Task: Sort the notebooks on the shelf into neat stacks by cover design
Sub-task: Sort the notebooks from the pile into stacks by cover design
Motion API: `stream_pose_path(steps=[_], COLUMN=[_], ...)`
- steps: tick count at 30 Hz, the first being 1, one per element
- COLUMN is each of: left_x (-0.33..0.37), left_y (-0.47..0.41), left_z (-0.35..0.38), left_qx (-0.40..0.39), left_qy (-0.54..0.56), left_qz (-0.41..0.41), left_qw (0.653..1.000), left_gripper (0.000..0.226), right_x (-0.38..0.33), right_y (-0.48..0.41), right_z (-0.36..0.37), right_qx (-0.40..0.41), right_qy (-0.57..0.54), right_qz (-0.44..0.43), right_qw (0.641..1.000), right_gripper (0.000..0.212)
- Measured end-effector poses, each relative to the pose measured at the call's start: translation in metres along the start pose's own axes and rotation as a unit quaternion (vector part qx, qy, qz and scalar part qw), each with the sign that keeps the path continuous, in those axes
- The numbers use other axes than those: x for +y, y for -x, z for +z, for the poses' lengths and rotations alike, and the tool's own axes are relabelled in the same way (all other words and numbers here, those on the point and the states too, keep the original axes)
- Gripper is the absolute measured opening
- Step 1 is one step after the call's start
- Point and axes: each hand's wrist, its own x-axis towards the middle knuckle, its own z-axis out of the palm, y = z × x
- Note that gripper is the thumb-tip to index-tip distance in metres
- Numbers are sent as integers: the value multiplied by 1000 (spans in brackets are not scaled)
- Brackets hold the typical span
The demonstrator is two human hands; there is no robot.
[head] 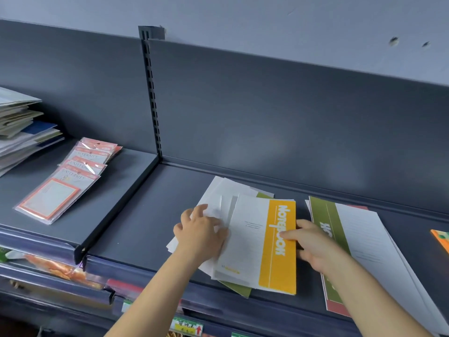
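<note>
A loose pile of notebooks lies in the middle of the dark grey shelf (136, 227). On top is a white notebook with a yellow band (277, 246) reading "Notebook". My left hand (200, 233) rests on the white covers (226, 190) fanned out at the pile's left side, fingers curled over their edges. My right hand (313, 242) grips the yellow notebook's right edge, thumb on top of the band. A green cover (239, 289) pokes out from under the pile. To the right lies a second stack topped by a green-banded notebook (359, 239), with a red cover (336, 308) beneath.
A raised divider (119, 210) splits the shelf. Left of it lie packets of orange-framed labels (60, 188) and a tall stack of folders (21, 132). An orange item (441, 239) shows at the right edge. The back panel (267, 117) stands behind. Lower shelves hold goods.
</note>
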Motion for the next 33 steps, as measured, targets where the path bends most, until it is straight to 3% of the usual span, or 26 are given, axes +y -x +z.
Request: stream_pose_path(steps=[5, 12, 19, 22, 26, 33], left_x=[-1, -22, -13, -14, -11, 22], left_y=[-5, -14, -17, -18, -10, 10], left_z=[0, -3, -7, -11, -14, -44], left_qx=[-6, 20, -36, -61, -17, 118], left_qy=[-40, -48, 1, 93, 222, 342], left_qz=[34, -28, -71, -74, -14, 75], left_qw=[999, 998, 997, 991, 975, 929], left_gripper=[40, 58, 68, 47, 14, 21], right_x=[0, -13, 13, 11, 12, -14], right_y=[4, 10, 3, 3, 9, 43], right_z=[-10, -34, -6, -3, 0, -42], right_qx=[6, 29, 33, 41, 56, 118], right_qy=[-23, -61, -22, -32, -51, -151], right_qz=[7, -61, 20, 25, 24, -104], right_qw=[1000, 996, 999, 998, 997, 976], right_gripper=[28, 17, 21, 20, 22, 20])
